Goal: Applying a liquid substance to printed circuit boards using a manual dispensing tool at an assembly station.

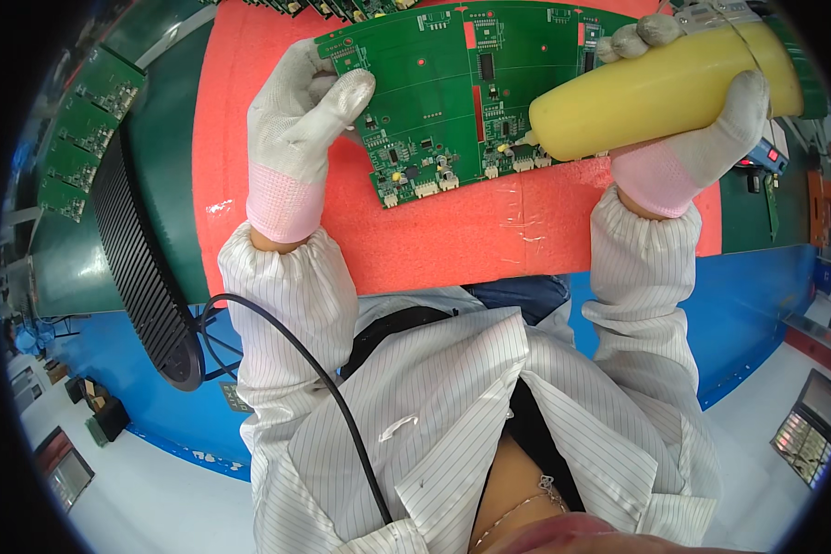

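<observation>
A green circuit board panel (425,92) with chips, white connectors and yellow parts along its near edge is tilted up over a pink foam pad (415,245). My left hand (305,115), in a white glove with a pink cuff, pinches the panel's left edge, thumb on top. Wrapped in my gloved right hand (711,129) is a yellow squeeze bottle (637,102). The bottle lies nearly sideways, its tip pointing left and down at the connectors near the panel's lower edge. The bottle covers the panel's right part.
More green boards (92,129) lie at the left on a dark green table (171,120). A black ribbed strip (143,258) with a cable (305,351) stands beside the pad. Further boards (342,9) are at the far edge. A small device with a red display (764,157) sits at the right.
</observation>
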The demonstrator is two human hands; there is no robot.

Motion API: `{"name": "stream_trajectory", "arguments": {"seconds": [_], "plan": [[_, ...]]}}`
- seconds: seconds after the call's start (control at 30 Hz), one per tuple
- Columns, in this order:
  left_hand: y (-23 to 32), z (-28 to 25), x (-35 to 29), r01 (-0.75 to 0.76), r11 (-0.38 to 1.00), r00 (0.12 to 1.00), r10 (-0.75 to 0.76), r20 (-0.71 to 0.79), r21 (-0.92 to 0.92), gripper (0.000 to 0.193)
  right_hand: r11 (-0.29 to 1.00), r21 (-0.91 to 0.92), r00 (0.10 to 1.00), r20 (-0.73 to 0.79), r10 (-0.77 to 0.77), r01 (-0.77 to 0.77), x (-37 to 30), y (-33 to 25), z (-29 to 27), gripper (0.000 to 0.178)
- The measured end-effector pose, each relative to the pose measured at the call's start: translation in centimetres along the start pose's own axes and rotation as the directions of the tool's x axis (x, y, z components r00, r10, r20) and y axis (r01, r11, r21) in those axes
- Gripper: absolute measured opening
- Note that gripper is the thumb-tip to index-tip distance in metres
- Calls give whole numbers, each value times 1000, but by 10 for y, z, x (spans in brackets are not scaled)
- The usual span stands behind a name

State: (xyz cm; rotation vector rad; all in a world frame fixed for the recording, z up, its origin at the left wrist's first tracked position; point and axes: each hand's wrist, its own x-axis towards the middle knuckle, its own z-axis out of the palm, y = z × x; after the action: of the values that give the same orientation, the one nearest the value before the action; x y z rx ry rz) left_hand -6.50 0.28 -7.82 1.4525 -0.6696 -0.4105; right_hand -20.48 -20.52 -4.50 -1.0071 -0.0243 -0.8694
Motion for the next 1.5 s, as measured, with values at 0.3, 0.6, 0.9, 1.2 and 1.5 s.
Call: {"name": "stream_trajectory", "arguments": {"seconds": [0.3,0.6,0.9,1.2,1.5], "plan": [[-1,-16,1,105,991,994,-105,5,-79,43,983,184,996,80,-24,8,5,-15,-21,50],[-6,-16,3,106,990,994,-108,-11,-97,40,995,-3,990,-96,-102,102,1,-3,-15,45],[-6,-15,0,103,991,994,-105,-24,-81,40,991,108,997,-26,-77,80,-1,-2,-22,45],[-5,-12,1,96,991,995,-98,-22,-93,39,992,-37,977,-175,-125,120,-1,-2,-10,47],[-1,-10,-1,47,998,999,-47,-16,-34,38,981,-113,946,-269,-181,156,-1,-10,22,48]]}}
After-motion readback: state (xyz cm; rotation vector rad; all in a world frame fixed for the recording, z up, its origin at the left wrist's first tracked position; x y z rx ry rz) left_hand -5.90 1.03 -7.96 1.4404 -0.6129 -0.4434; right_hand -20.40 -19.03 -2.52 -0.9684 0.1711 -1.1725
